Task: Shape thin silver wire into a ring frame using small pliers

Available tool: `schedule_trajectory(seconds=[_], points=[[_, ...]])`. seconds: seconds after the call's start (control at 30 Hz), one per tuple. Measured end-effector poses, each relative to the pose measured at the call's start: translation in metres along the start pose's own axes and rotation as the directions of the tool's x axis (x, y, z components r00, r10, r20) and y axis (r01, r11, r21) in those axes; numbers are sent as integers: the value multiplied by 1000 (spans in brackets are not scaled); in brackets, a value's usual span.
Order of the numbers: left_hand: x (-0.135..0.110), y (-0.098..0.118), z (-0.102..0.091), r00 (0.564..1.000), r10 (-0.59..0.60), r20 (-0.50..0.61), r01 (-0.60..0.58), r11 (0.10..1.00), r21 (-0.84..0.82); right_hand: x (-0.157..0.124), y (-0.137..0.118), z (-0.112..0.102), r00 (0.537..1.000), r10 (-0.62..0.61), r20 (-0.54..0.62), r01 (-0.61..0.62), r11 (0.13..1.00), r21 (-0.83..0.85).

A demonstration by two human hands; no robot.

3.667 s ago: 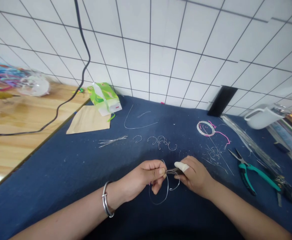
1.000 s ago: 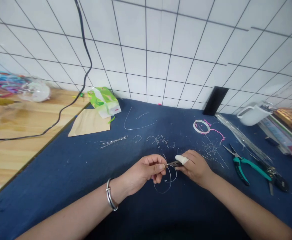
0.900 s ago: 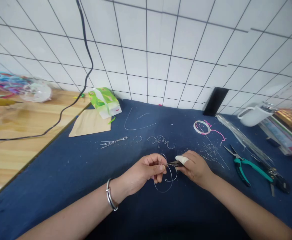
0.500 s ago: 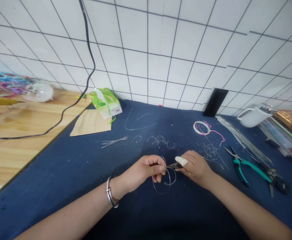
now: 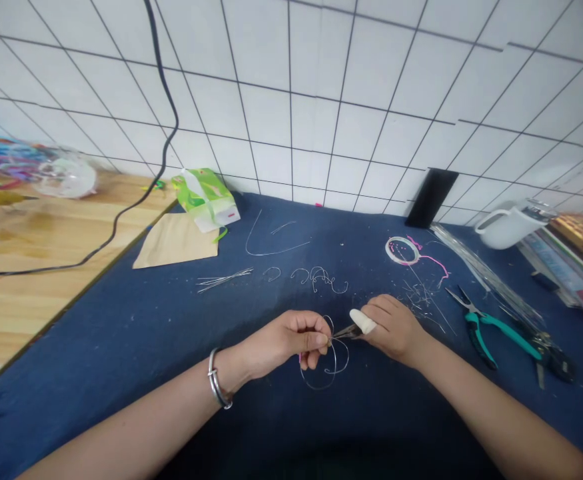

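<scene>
A: What's L hand [image 5: 291,337] got?
B: Wire [image 5: 316,388], pinched b/w thumb & fingers. Loops hang below, one end hooked.
A: One pc or two?
B: Can't tell.
A: R hand [image 5: 395,331]?
B: Fingers closed round dark pliers [image 5: 350,331], white wrap [image 5: 362,321] on one. Tips meet wire just beside L fingertips; can't tell if clamped.
A: Where's this?
B: Front ctr of blue cloth [image 5: 171,347]. Curls [image 5: 314,275] lie beyond the hands, straight pcs [image 5: 226,279] to their L.
A: R side?
B: Loose bits [image 5: 424,299] near R hand, teal pliers [image 5: 514,331] further R. White ring [image 5: 388,248] w/ pink cord [image 5: 437,261] behind, mug [image 5: 508,228] near wall [image 5: 316,127].
</scene>
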State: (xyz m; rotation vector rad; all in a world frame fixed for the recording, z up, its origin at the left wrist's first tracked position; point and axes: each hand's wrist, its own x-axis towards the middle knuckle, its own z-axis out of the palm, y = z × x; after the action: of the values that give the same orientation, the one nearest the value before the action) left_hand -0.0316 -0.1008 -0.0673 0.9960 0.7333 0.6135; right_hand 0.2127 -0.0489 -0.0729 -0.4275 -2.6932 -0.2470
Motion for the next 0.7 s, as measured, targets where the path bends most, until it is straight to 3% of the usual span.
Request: schedule_trajectory(seconds=[0.37,0.53,0.7], points=[[1,0,-2,995,37,-93,-37,999,-1,1,0,4,998,60,14,-60,998,25],[1,1,-3,993,67,-99,-77,992,-95,7,-3,4,969,202,145,-203,979,-3],[0,3,-2,994,85,-73,-99,972,-213,12,-12,5,931,268,247,-272,962,-19]])
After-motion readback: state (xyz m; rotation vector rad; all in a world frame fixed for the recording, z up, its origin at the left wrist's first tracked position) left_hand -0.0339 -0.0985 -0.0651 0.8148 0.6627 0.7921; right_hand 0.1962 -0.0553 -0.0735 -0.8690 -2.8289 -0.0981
